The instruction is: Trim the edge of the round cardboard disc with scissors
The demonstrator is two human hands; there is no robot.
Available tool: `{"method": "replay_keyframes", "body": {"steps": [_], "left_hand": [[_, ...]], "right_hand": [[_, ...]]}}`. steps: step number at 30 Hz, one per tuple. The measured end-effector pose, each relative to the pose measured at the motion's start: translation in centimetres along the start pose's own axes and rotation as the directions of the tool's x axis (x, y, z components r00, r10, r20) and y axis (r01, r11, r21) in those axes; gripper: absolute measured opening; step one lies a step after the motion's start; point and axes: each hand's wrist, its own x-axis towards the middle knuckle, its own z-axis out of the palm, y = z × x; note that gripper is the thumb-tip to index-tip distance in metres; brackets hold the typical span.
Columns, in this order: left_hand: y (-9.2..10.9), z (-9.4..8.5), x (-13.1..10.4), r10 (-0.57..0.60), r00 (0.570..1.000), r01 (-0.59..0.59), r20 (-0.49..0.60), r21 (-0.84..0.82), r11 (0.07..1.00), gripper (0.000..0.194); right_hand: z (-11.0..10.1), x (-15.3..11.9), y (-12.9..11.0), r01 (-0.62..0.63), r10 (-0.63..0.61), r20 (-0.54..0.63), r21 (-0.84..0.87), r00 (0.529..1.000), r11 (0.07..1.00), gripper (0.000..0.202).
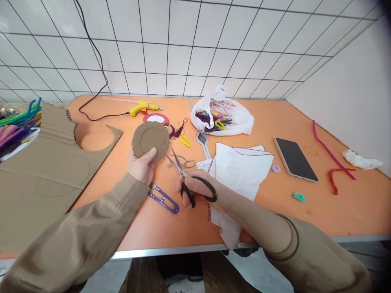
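My left hand (142, 166) grips a round cardboard disc (150, 140) by its lower edge, thumb on top. A smaller circle is marked on the disc's face. To the right, my right hand (197, 189) is closed on black-handled scissors (182, 173), with the blades parted and aimed up-left toward the disc, not touching it. Thin cardboard scraps (185, 160) lie on the table near the blades. Purple thread snips (165, 199) rest between my two forearms. A red-rimmed round piece (156, 117) lies just behind the disc.
On the orange table (330, 211) are a large cardboard sheet (58, 171), a yellow glue gun (143, 108) with its cord, a white plastic bag (238, 118), white cloth (241, 167), a phone (295, 158), and pipe cleaners (328, 142). A tiled wall stands behind.
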Motion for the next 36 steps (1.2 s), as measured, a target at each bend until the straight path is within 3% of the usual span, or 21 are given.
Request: {"method": "replay_keyframes", "body": {"steps": [2, 10, 18, 25, 36], "left_hand": [[0.5, 0.0, 0.2, -0.033, 0.999, 0.033, -0.008, -0.003, 0.999, 0.048], [1.2, 0.3, -0.2, -0.146, 0.987, 0.149, 0.065, -0.036, 0.988, 0.048], [0.9, 0.2, -0.3, -0.115, 0.985, 0.115, 0.129, 0.01, 0.993, 0.047], [0.9, 0.4, -0.6, -0.123, 0.987, 0.12, 0.1, 0.031, 0.992, 0.057], [0.4, -0.6, -0.2, -0.035, 0.988, 0.016, 0.153, 0.124, 0.992, 0.058]], "right_hand": [[-0.1, -0.2, -0.1, 0.03, -0.029, 0.035, -0.004, 0.999, 1.0, 0.065], [-0.6, -0.4, -0.5, 0.047, -0.037, -0.097, 0.107, 0.995, 0.993, 0.065], [-0.5, -0.3, -0.5, 0.005, 0.003, -0.12, 0.068, 0.993, 0.998, 0.067], [-0.4, -0.2, -0.9, -0.024, 0.025, -0.141, 0.013, 0.99, 1.0, 0.061], [-1.2, -0.5, -0.9, -0.019, 0.022, -0.103, 0.031, 0.994, 0.999, 0.063]]}}
